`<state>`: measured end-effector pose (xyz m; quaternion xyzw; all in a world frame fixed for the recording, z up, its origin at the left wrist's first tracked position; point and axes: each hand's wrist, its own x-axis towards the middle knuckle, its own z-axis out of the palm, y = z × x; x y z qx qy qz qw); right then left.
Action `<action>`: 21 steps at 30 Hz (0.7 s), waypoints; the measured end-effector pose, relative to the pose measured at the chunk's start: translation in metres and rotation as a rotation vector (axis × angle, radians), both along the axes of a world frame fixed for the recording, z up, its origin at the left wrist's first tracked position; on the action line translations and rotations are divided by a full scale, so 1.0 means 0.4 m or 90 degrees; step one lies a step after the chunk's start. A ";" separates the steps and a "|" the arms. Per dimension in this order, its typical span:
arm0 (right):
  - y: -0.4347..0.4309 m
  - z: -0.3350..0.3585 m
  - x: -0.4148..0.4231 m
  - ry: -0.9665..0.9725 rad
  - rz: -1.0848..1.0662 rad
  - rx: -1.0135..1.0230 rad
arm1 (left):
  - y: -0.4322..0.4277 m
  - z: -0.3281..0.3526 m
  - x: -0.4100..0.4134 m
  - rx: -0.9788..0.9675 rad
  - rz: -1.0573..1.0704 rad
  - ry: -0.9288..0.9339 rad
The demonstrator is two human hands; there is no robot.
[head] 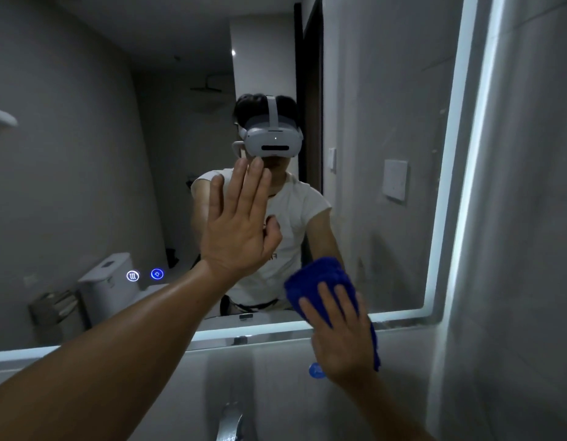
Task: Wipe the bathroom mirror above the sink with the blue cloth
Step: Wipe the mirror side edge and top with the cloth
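The mirror (85,160) fills the far wall, with a lit strip (447,173) running down its right edge and along the bottom. The left hand (240,221) lies flat on the glass near the middle, fingers straight and close together and pointing up, holding nothing; its reflection shows just behind it. Lower and to the right, the right hand (339,335) presses the blue cloth (320,275) against the mirror's bottom edge. Its fingers are spread straight over the cloth rather than curled round it. The bunched cloth straddles that edge, its upper part on the glass and its lower part over the lit strip and the wall beneath.

Two small glowing touch buttons (144,275) sit low on the glass, left of the left forearm. In the reflection a person in a white T-shirt wears a white headset (274,143), with a toilet (107,281) to the left. Near the bottom, below the mirror, the top of a chrome faucet (229,421) shows.
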<state>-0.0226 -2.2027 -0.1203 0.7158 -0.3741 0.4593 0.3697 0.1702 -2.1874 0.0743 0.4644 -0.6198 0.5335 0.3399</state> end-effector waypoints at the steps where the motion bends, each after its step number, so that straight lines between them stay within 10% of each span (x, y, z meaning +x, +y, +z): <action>1: -0.004 0.025 -0.035 -0.030 -0.008 0.017 | 0.000 0.001 -0.001 0.001 -0.002 0.002; 7: -0.036 0.404 -0.110 -0.392 0.004 0.050 | -0.002 0.002 -0.003 0.007 0.011 0.003; 16: -0.027 0.068 -0.103 -0.099 -0.052 0.062 | -0.005 0.001 0.000 0.015 0.009 -0.001; 21: -0.047 0.190 -0.185 -0.323 -0.041 0.075 | -0.003 -0.002 -0.002 0.012 -0.001 0.005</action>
